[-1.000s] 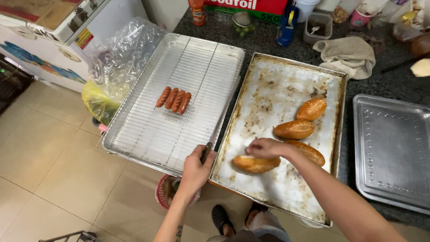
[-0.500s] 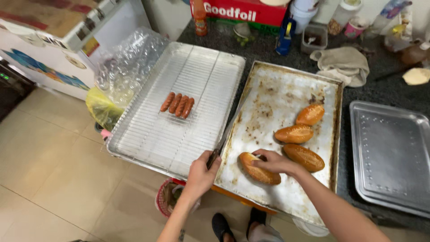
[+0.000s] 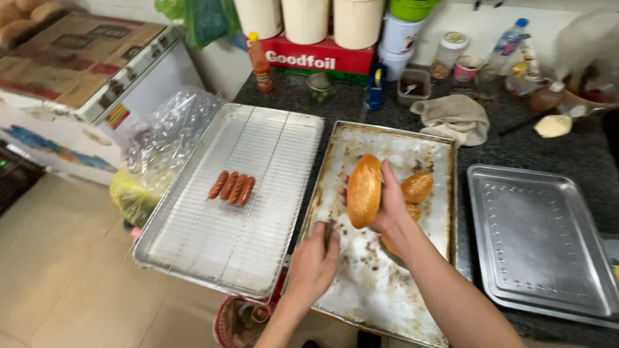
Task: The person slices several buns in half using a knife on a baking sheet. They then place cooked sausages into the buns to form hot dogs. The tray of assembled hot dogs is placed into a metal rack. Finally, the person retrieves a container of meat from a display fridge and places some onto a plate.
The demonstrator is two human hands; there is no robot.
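My right hand [image 3: 394,207] is shut on a golden bread roll [image 3: 364,190] and holds it on end above the stained baking tray [image 3: 361,290]. More rolls lie on that tray behind the hand; one [image 3: 418,187] is plain to see, and the others are partly hidden by my wrist. My left hand [image 3: 313,264] is at the tray's left edge. Its fingers curl around a thin dark object [image 3: 328,231] that I cannot identify. Several sausages [image 3: 232,187] lie side by side on the wire rack tray [image 3: 258,251] to the left.
An unloaded metal tray [image 3: 541,238] sits at the right on the dark counter. A cloth [image 3: 454,116], a sauce bottle [image 3: 260,64], a red box [image 3: 316,59], tubs and jars line the back. A clear plastic bag [image 3: 161,142] hangs off the counter's left end, above tiled floor.
My right hand has lifted a roll off the stained tray and turned it on end. My left hand has moved slightly right, onto the tray's edge.
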